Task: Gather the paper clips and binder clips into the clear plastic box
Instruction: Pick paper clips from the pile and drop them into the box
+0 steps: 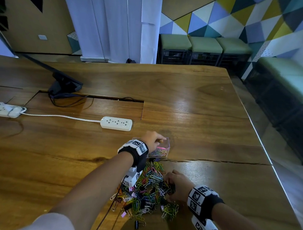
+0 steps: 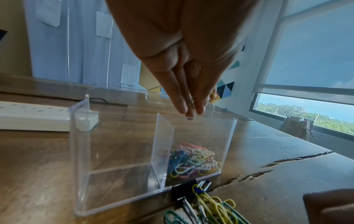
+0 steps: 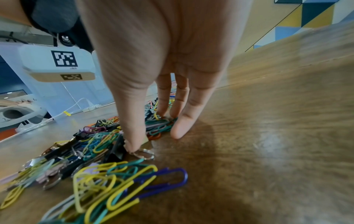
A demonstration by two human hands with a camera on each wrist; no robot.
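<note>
The clear plastic box (image 1: 168, 144) stands on the wooden table just beyond the pile of coloured paper clips and black binder clips (image 1: 149, 192). A divider splits the box (image 2: 80, 151) in two; its right compartment holds coloured paper clips (image 2: 193, 160), and the left one looks bare. My left hand (image 1: 160, 141) hovers over the right compartment. Its fingertips (image 2: 182, 106) are pressed together, pinching a few small clips. My right hand (image 1: 168, 184) rests on the right side of the pile (image 3: 99, 181), with straight fingers (image 3: 178, 130) and thumb (image 3: 134, 144) touching the clips.
A white power strip (image 1: 117, 123) lies behind the box, with a second one (image 1: 4, 110) at far left. A monitor stand (image 1: 64, 87) and cables sit further back. A crack (image 1: 215, 161) runs through the wood to the right. The table edge (image 1: 263, 146) is on the right.
</note>
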